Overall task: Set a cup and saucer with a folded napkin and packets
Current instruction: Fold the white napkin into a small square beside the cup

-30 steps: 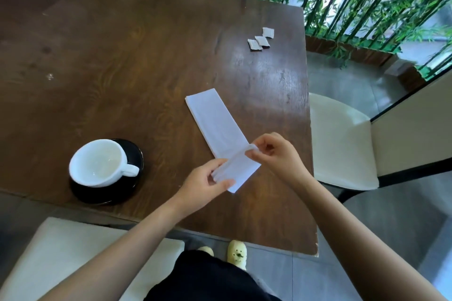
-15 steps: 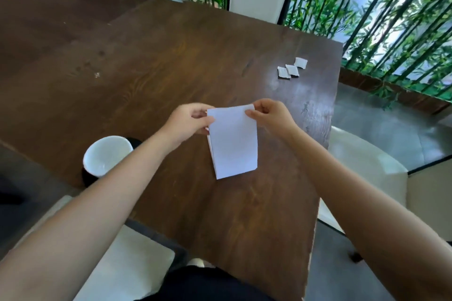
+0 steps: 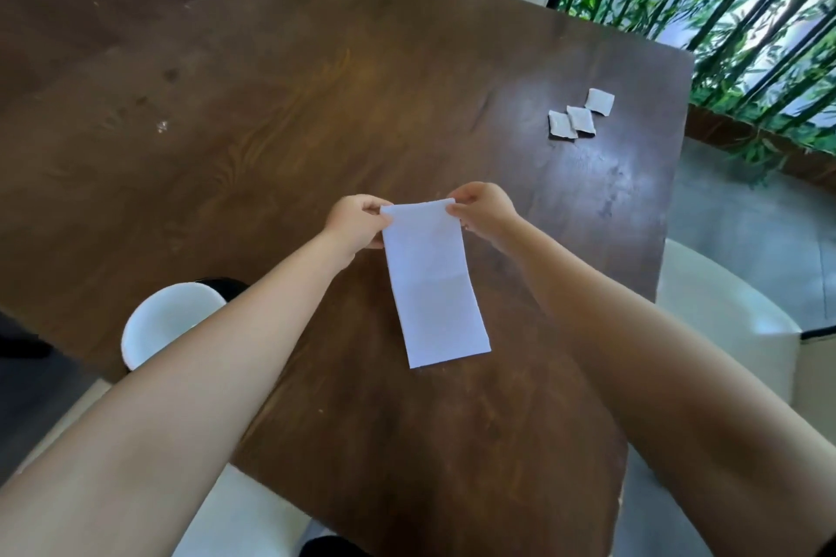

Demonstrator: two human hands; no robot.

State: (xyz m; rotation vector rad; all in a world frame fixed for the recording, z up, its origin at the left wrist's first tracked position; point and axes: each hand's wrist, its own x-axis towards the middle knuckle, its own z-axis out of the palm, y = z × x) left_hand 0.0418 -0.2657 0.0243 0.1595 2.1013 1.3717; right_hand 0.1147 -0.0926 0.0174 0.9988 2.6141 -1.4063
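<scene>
Two hands on one napkin (image 3: 434, 285): left hand (image 3: 355, 224) pinches its far left corner, right hand (image 3: 482, 210) pinches the far right corner, both gripping the same far short edge. Napkin is a long white strip, one crease line across its middle, near end lying on the brown wooden counter (image 3: 280, 95); can't tell if the far end is lifted or flat. Three small white packets (image 3: 580, 115) sit on the counter near its far right corner, in a diagonal row, touching or slightly overlapping, well apart from the napkin. One white cup (image 3: 167, 321) near the counter's near left edge, partly hidden by the left forearm. One dark saucer (image 3: 224, 285) under it, only a sliver showing past the cup's far side. Two pale chair seats visible: one to the right of the counter (image 3: 724, 317), one at the near edge (image 3: 244, 516).
</scene>
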